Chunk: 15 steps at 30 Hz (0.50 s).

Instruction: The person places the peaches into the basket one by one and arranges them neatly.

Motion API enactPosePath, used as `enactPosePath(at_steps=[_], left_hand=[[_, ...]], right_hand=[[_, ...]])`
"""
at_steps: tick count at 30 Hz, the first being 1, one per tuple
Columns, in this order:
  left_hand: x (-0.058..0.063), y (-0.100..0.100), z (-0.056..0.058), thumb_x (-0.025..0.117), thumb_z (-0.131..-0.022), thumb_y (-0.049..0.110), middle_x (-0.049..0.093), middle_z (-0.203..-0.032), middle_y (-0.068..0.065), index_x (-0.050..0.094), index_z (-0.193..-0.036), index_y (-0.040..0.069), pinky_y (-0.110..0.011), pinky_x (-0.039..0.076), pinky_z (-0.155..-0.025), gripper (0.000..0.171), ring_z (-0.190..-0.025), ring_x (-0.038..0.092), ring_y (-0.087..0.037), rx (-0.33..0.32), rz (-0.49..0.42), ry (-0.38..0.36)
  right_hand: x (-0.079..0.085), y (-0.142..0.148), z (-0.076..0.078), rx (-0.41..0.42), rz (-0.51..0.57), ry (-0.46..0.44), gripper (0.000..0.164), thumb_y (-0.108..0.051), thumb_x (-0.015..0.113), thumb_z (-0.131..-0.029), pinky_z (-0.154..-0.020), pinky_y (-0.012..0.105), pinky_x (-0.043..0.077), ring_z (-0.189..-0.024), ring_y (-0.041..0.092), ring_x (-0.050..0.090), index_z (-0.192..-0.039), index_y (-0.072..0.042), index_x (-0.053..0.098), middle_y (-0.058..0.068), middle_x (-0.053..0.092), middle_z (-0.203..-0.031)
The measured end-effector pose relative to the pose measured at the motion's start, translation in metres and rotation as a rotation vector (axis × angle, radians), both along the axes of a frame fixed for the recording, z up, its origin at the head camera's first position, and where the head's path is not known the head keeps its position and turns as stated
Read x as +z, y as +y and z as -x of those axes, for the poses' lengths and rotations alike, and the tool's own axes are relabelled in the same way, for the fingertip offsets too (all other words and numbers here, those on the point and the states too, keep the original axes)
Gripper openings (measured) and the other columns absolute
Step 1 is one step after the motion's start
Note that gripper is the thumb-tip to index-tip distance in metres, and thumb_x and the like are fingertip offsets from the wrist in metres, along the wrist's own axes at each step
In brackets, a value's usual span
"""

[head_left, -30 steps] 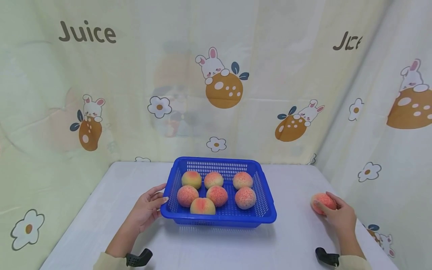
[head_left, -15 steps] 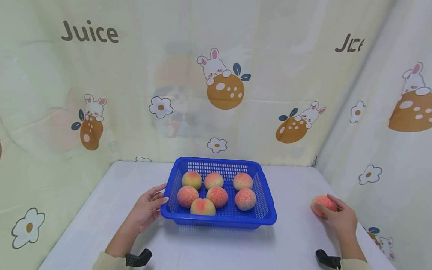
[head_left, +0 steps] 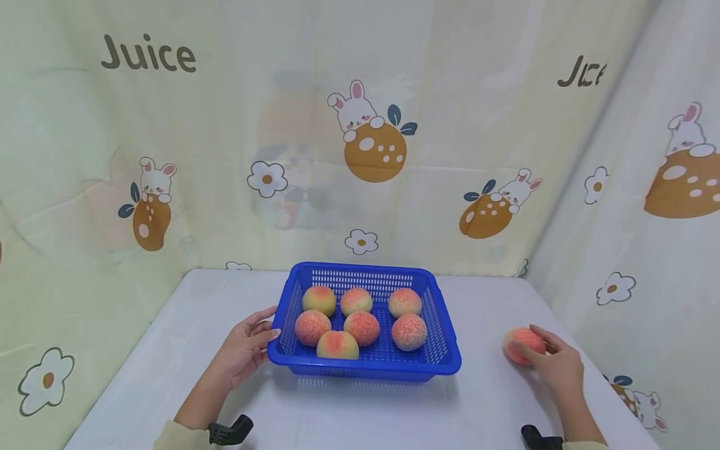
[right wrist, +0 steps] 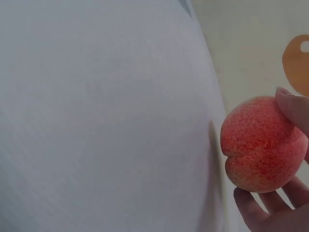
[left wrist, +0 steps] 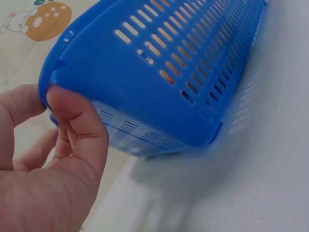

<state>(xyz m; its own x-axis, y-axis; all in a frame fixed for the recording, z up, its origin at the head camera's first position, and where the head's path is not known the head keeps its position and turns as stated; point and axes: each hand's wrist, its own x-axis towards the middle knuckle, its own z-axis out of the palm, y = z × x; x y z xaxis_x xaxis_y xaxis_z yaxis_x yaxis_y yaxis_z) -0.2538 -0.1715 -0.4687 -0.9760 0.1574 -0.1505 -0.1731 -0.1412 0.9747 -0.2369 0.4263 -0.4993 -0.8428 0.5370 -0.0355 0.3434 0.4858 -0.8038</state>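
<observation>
In the head view a blue plastic basket [head_left: 394, 367] with slotted walls sits mid-table and holds several peaches [head_left: 362, 328]. My left hand [head_left: 244, 347] grips the basket's left rim. The left wrist view shows that hand [left wrist: 58, 164] pinching the rim at a corner, beside the slotted wall [left wrist: 106, 63]. To the basket's right, my right hand [head_left: 562, 369] holds one reddish peach [head_left: 516, 340] between thumb and fingers. Seen from the right wrist, that peach [right wrist: 256, 145] has a crease along its side and appears just above the cloth.
White cloth [head_left: 360, 415] covers the table. A patterned curtain [head_left: 219, 219] with rabbits, fruit and flowers rises behind and along both sides. Each wrist wears a black device, such as the left one [head_left: 232, 431].
My right hand has moved left with the peach, a little closer to the basket. The left hand and basket stay where they were.
</observation>
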Motion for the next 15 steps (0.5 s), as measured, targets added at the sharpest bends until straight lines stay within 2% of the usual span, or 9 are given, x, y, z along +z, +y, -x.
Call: enactPosePath(at_steps=[3, 6, 10, 15], left_hand=[[-0.001, 0.0, 0.0, 0.066, -0.099, 0.009, 0.063, -0.124, -0.014, 0.038, -0.157, 0.012, -0.033, 0.063, -0.084, 0.064, -0.102, 0.072, -0.023, 0.0, -0.002, -0.003], [-0.001, 0.0, 0.0, 0.067, -0.099, 0.009, 0.063, -0.124, -0.014, 0.038, -0.157, 0.012, -0.033, 0.063, -0.084, 0.065, -0.102, 0.072, -0.023, 0.002, 0.001, -0.002], [-0.002, 0.0, 0.001, 0.066, -0.099, 0.01, 0.063, -0.124, -0.013, 0.038, -0.157, 0.013, -0.034, 0.063, -0.085, 0.064, -0.103, 0.072, -0.023, 0.001, 0.005, 0.001], [-0.002, 0.0, 0.001, 0.067, -0.099, 0.01, 0.063, -0.126, -0.014, 0.038, -0.157, 0.013, -0.034, 0.063, -0.086, 0.065, -0.104, 0.072, -0.024, 0.001, 0.003, 0.006]], right_hand=[[0.002, -0.007, -0.002, 0.023, -0.003, 0.009, 0.09, -0.059, 0.081, -0.081, -0.096, 0.046, 0.05, -0.139, 0.041, 0.043, -0.152, -0.013, 0.05, 0.023, 0.048, -0.154], [0.005, -0.014, -0.005, 0.041, -0.003, 0.018, 0.091, -0.059, 0.082, -0.079, -0.086, 0.031, 0.051, -0.136, 0.037, 0.045, -0.151, -0.013, 0.052, 0.022, 0.05, -0.152], [0.008, -0.023, -0.009, 0.063, -0.02, 0.05, 0.088, -0.058, 0.084, -0.078, -0.068, 0.015, 0.047, -0.125, 0.026, 0.049, -0.148, -0.014, 0.056, 0.019, 0.056, -0.147], [0.012, -0.032, -0.013, 0.086, -0.056, 0.093, 0.083, -0.056, 0.085, -0.077, -0.066, 0.014, 0.049, -0.115, 0.016, 0.051, -0.144, -0.014, 0.06, 0.018, 0.061, -0.141]])
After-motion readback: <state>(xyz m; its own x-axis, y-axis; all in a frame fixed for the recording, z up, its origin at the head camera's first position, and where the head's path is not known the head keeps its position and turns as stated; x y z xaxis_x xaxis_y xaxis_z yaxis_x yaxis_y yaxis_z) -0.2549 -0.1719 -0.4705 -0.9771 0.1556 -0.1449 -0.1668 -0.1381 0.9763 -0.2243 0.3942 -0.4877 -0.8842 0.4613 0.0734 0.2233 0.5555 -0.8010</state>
